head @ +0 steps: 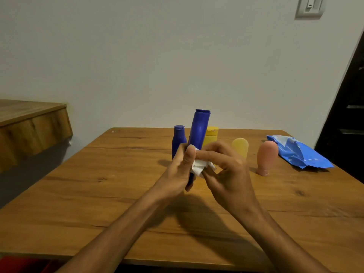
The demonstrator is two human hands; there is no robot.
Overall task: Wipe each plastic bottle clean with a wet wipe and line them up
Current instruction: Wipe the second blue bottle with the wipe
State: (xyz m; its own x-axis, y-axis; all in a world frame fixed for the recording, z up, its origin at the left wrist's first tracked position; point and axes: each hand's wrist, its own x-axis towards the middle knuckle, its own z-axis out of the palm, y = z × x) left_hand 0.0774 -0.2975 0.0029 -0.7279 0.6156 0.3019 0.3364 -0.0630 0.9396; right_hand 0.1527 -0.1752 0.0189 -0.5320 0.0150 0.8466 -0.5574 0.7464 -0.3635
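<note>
My left hand (180,168) grips a tall dark blue bottle (199,131) by its lower part, cap end up and tilted slightly right, above the wooden table (98,186). My right hand (226,168) pinches a crumpled white wet wipe (199,167) against the bottle's lower side. Behind my hands stand a shorter blue bottle (178,140) and a yellow bottle (211,134), partly hidden. To the right stand a pale yellow bottle (240,146) and a pink bottle (266,156).
A blue wet wipe pack (299,154) lies at the table's far right. A wooden shelf (29,127) juts out at the left, a dark door frame (346,115) stands at the right, and a white wall rises behind the table.
</note>
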